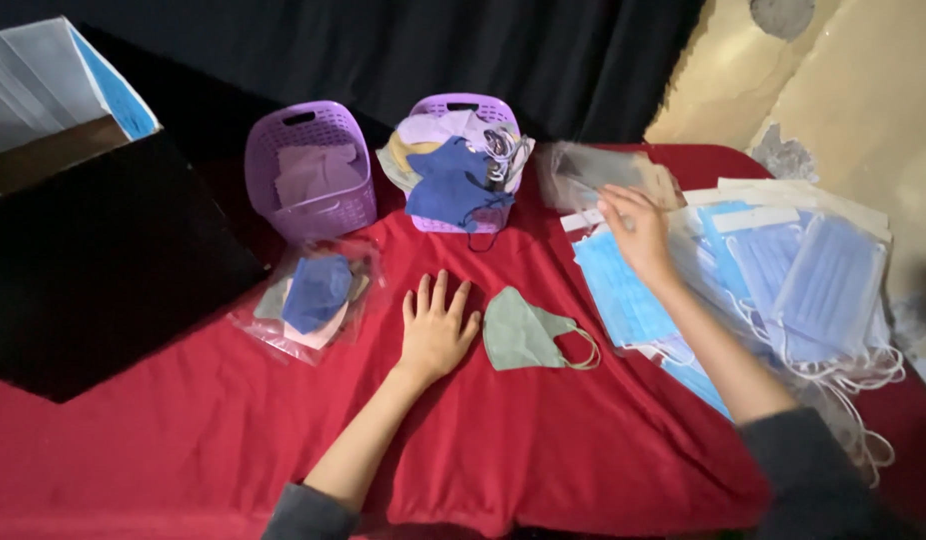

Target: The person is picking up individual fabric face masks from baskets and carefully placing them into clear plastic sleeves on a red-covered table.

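Left hand [438,335]: flat on red table [543,450], fingers spread, empty; green cloth mask [528,330] just right of them. Right hand [635,232]: fingers loosely curled, touching blue surgical masks [623,295]. Beyond: two purple baskets [313,170], partly filled; many masks loose.

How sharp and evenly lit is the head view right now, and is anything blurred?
Head view: the right hand and the clear plastic sleeve it reaches show motion blur; the left hand, flat on the red cloth, and the folded green fabric mask are sharp; the upper background is in deep shadow; no glare.
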